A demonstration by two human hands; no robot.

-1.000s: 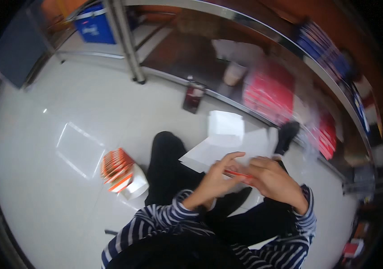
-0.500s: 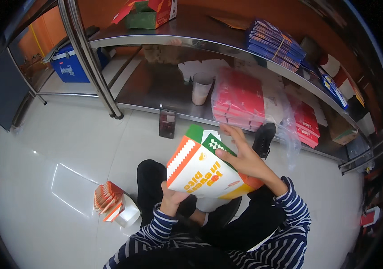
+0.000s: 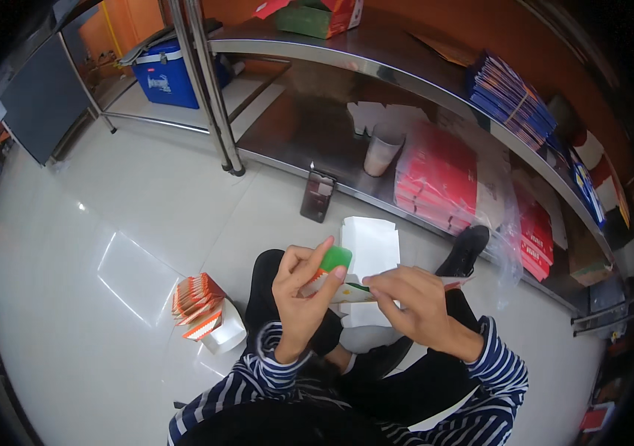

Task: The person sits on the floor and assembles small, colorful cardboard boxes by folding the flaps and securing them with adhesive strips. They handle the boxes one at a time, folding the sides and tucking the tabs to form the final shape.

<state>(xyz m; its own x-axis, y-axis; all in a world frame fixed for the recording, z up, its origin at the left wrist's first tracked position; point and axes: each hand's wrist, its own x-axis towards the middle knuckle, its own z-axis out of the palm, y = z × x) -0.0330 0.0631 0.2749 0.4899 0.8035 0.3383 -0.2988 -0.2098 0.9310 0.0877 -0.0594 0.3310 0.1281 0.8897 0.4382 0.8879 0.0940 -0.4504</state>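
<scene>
I sit on the floor with a flat printed carton blank (image 3: 346, 286) held edge-on over my lap. My left hand (image 3: 303, 291) grips its left end, fingers curled around a green flap (image 3: 335, 259). My right hand (image 3: 410, 301) pinches the blank's right part from above. A white folded carton sheet (image 3: 369, 245) lies on the floor just beyond my hands. Both sleeves are striped blue and white.
A stack of folded orange and white cartons (image 3: 202, 305) stands on the floor by my left knee. A phone (image 3: 317, 196) leans against the steel shelf (image 3: 376, 63). The lower shelf holds a cup (image 3: 381, 154) and red packs (image 3: 436, 182). A blue cooler (image 3: 168, 74) sits far left.
The carton blank, held up with its printed face showing half a second ago, is now tipped down flat and edge-on between both hands. The view has also shifted.
</scene>
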